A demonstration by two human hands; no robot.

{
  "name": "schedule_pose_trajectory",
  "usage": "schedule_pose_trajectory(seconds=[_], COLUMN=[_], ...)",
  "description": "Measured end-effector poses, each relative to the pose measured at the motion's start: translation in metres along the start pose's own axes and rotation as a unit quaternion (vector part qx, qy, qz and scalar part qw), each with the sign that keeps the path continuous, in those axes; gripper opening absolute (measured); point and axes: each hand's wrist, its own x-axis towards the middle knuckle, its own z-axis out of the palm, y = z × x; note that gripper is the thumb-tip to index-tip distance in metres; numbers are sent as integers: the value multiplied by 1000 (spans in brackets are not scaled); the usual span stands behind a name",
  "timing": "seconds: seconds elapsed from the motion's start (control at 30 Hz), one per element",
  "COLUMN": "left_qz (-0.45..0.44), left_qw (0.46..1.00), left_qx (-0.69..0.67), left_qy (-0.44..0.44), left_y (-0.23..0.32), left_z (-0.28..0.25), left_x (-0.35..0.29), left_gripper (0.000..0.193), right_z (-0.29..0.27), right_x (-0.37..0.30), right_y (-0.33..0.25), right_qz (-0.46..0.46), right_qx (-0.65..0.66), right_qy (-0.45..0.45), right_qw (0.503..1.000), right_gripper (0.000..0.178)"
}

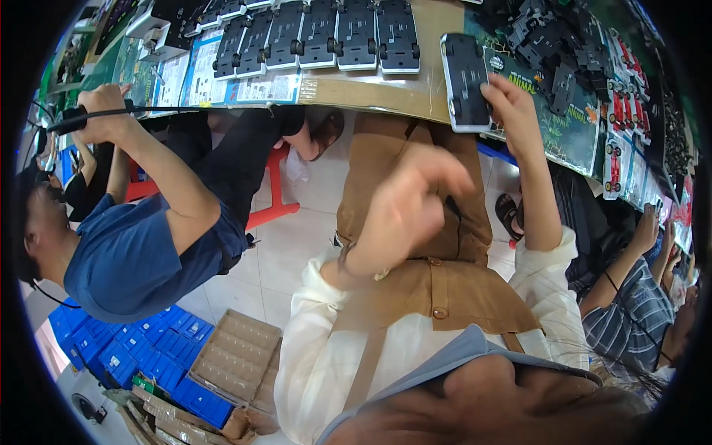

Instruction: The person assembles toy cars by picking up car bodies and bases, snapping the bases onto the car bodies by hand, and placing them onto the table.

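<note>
The right hand (506, 107) is clamped on a toy car (466, 83), fingers and thumb at its right-hand edge; the car stands tilted at the near edge of the table (378, 95), black underside showing and pale shell around it; whether its lower end rests on the table, I cannot tell; the left hand (415, 204) is blurred above the lap, its fingers partly curled, and whether they close on anything small is not clear.

The one-sided grip looks the weak point; a loosened pinch could let the car swing or drop past the edge to the tiled floor (297, 248); a careless sweep leftward could jar the row of upturned cars (319, 33); one to the right could scatter the heap of loose black parts (545, 37).

The car's underside bears small pale marks, too fine to read; the green printed sheet (567, 148) beside the hand carries large, legible pale-yellow lettering amid jungle artwork; farther left, blue-and-white printed sheets (271, 87) under the row hold dense small text, unreadable here; the red-and-white cars (617, 111) at far right show no writing I can make out.
</note>
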Motion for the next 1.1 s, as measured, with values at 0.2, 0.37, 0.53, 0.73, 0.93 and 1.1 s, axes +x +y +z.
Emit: schedule_pose_trajectory(seconds=[0.2,0.37,0.53,0.73,0.93,1.1], left_qz=[97,99,184,179,186,195], left_qw=[951,952,942,936,938,938], left_qx=[-125,-235,-206,-238,-233,-227], left_qy=[-266,-170,-189,-186,-179,-173], left_y=[40,44,57,62,67,71], left_z=[12,7,3,1,-7,-14], left_x=[-6,-11,-11,-21,-29,-36], left_gripper=[23,14,14,15,14,15], right_z=[9,23,32,51,69,95], right_x=[77,86,84,83,91,99], right_y=[6,2,-3,-7,-8,-17], right_qz=[-100,-104,-73,-62,-52,-62], right_qx=[-112,-167,-71,-51,-78,-126], right_qy=[79,71,63,44,13,4], right_qw=[986,978,993,996,995,990], right_gripper=[35,33,26,27,32,35])
